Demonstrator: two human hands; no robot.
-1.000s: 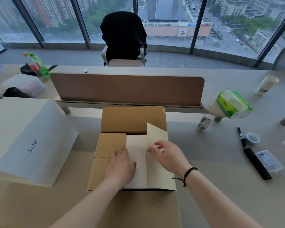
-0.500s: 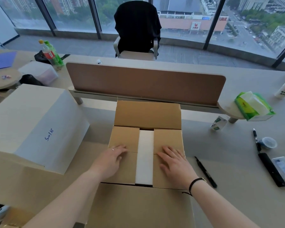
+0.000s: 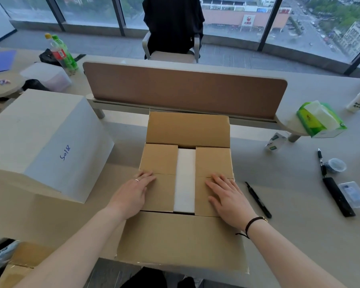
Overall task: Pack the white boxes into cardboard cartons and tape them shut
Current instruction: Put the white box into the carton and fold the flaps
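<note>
A cardboard carton stands on the table in front of me. Its two short side flaps are folded down, and a strip of the white box inside shows through the gap between them. My left hand presses flat on the left flap with straight fingers. My right hand lies flat on the right flap. The far long flap stands up and the near long flap hangs out towards me. A large white box marked "5018" rests on another carton at the left.
A black pen lies just right of the carton. Further right are another pen, a black tool and small plastic containers. A tissue pack, a brown desk divider and bottles stand behind.
The right side flap, tilted up a second ago, has been folded down flat. Both hands moved apart and now press on the two side flaps.
</note>
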